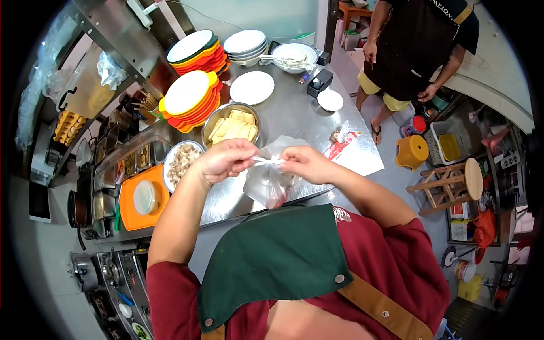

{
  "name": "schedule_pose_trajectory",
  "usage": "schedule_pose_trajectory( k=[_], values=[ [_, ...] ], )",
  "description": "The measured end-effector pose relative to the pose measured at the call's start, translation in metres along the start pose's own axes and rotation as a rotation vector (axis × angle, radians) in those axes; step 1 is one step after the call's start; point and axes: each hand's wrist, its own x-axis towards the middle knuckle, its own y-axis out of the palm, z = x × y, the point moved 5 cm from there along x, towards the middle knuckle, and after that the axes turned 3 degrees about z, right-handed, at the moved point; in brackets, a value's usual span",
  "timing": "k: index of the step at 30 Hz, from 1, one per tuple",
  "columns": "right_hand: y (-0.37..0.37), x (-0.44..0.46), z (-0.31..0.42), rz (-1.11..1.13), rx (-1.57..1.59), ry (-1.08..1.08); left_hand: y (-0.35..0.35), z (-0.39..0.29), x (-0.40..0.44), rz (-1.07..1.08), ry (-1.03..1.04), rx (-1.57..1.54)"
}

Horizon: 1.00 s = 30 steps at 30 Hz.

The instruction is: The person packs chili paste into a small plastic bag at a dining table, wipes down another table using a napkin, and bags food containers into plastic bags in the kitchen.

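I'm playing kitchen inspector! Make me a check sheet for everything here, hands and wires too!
Surface: shiny metal table, partly covered.
Job's things: clear plastic bag, neck gathered; contents unclear.
Clutter: stacked dishes, white plate, metal bowl of yellow slices.
Hands: left hand and right hand both pinch the bag's neck.
Cables: thin cord along the back wall.
Surroundings: another person, yellow stool, wooden stool.

Note the co-worker [416, 51], cut off by the upper edge, and an unidentifiable reddish patch [277, 200] in the plastic bag [262, 186].
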Motion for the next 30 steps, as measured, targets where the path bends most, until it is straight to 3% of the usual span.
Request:
schedule_pose_trajectory(
  k=[2, 4, 10, 12, 13, 14, 15, 17, 18, 20, 21, 22, 24, 26, 28, 30],
  values=[
    [-0.019, -0.005, 0.01, 0.04, -0.104, 0.02, -0.019, -0.001, -0.002, -0.042, 0.095, 0.101],
    [-0.028, -0.014, 0.017, 0.096, -0.634, 0.126, -0.046, 0.006, 0.0, -0.264, 0.189, 0.055],
    [-0.05, -0.031, -0.05, 0.031, -0.361, 0.304, -0.094, 0.042, 0.016, -0.577, 0.357, -0.022],
    [-0.045, -0.026, -0.032, -0.128, -0.381, -0.205, -0.095, 0.034, 0.02, -0.642, 0.455, 0.08],
    [-0.044, -0.02, -0.023, -0.072, -0.334, -0.143, -0.081, 0.017, 0.015, -0.592, 0.544, 0.085],
    [-0.037, -0.012, -0.017, -0.027, 0.114, -0.032, -0.063, 0.0, 0.008, -0.541, 0.631, 0.089],
    [-0.029, -0.004, -0.005, 0.116, 0.194, 0.044, -0.029, -0.013, 0.005, -0.452, 0.596, 0.111],
    [-0.012, 0.009, 0.042, 0.055, -0.285, -0.156, 0.026, -0.026, 0.004, -0.246, 0.489, 0.278],
    [-0.007, 0.017, 0.042, 0.055, -0.284, -0.155, 0.035, -0.023, 0.012, -0.168, 0.553, 0.527],
    [-0.002, 0.022, 0.061, -0.212, -0.674, -0.562, 0.042, -0.027, 0.018, -0.393, 0.59, 0.889],
    [-0.004, 0.021, 0.063, -0.372, -0.6, -0.517, 0.043, -0.027, 0.019, -0.393, 0.592, 0.889],
    [0.001, 0.023, 0.061, -0.373, -0.606, -0.518, 0.043, -0.027, 0.021, -0.379, 0.588, 0.741],
    [-0.004, 0.032, 0.025, -0.312, 0.169, -0.179, 0.041, -0.027, 0.025, -0.341, 0.584, 0.59],
    [-0.01, 0.024, 0.023, -0.365, 0.045, -0.27, 0.025, -0.016, 0.029, -0.155, 0.394, 0.258],
    [-0.002, 0.023, 0.009, -0.135, 0.288, 0.085, 0.026, -0.011, 0.026, -0.154, 0.387, 0.248],
    [-0.005, 0.029, -0.01, -0.083, 0.474, 0.14, 0.048, -0.022, 0.007, -0.296, 0.746, 1.264]
  ],
)
